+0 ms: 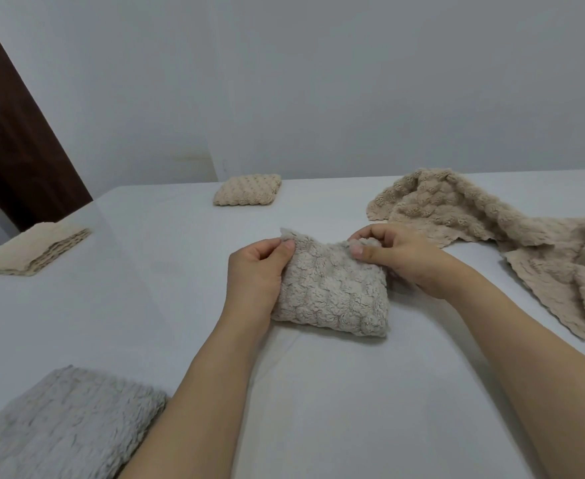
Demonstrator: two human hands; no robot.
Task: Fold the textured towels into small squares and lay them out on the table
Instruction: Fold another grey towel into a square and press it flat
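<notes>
i see my left hand and right hand pinching the far corners of the folded grey towel at the worktop's centre; its plush layers could spring apart on release, spoiling the square.

A plain indoor room, likely in a home. A table covered in a smooth white cloth is filling most of the view. Bare, undecorated white walls are rising right behind the table. To the table's far left, a dark brown wooden door is standing. Soft fleecy towels are lying on the table.
</notes>
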